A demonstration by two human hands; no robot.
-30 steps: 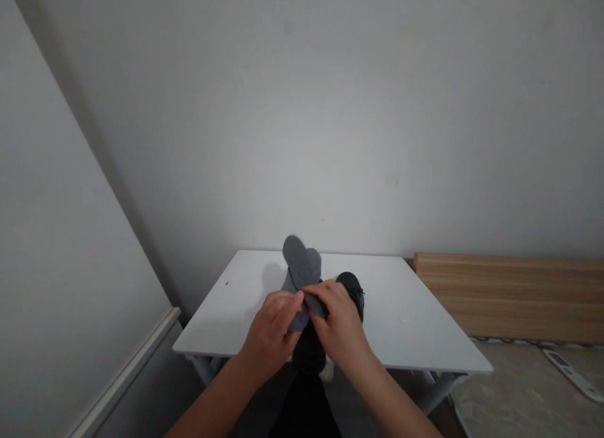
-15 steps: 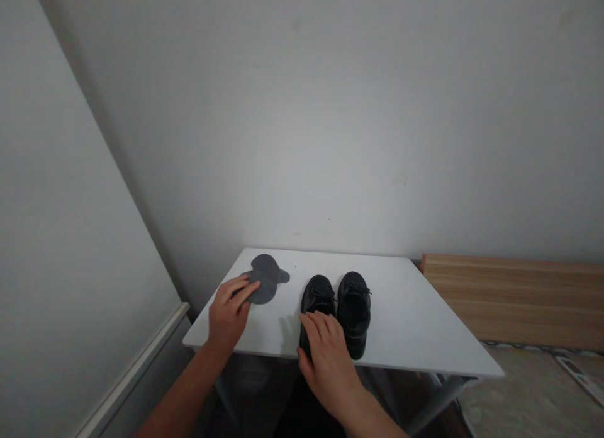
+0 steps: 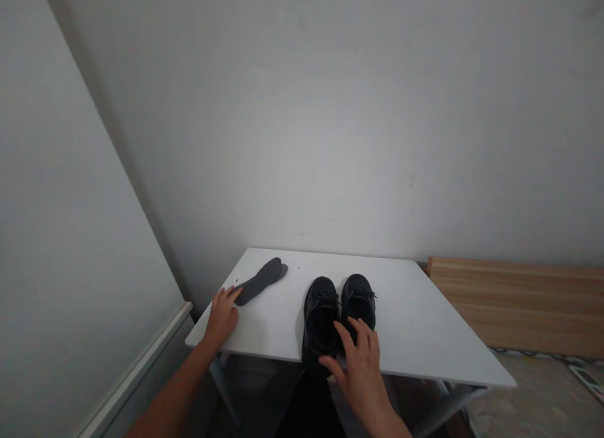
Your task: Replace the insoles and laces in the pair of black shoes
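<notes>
Two grey insoles lie overlapped on the left of the white table, the upper insole (image 3: 262, 280) covering most of the lower insole (image 3: 283, 272). My left hand (image 3: 223, 318) rests by their near end, fingers stretched out and the tips touching the upper one. Toes to the wall, a pair of black lace-up shoes stands at the table's middle: the left shoe (image 3: 321, 318) has its heel at the front edge, and the right shoe (image 3: 357, 296) is beside it. My right hand (image 3: 361, 369) hovers at the left shoe's heel, thumb and fingers apart, partly hiding the right shoe.
The white table (image 3: 425, 337) stands against a grey wall (image 3: 302, 123). A wood-grain board (image 3: 509, 306) is to the right, above a pale floor covering (image 3: 514, 387) with a white power strip (image 3: 585, 381). A ledge (image 3: 141, 362) runs along the left wall.
The insoles have swung from crossed to nearly lined up, and my left hand has drawn back slightly. My right hand has shifted right, with thumb and fingers spread, uncovering the left shoe's opening.
</notes>
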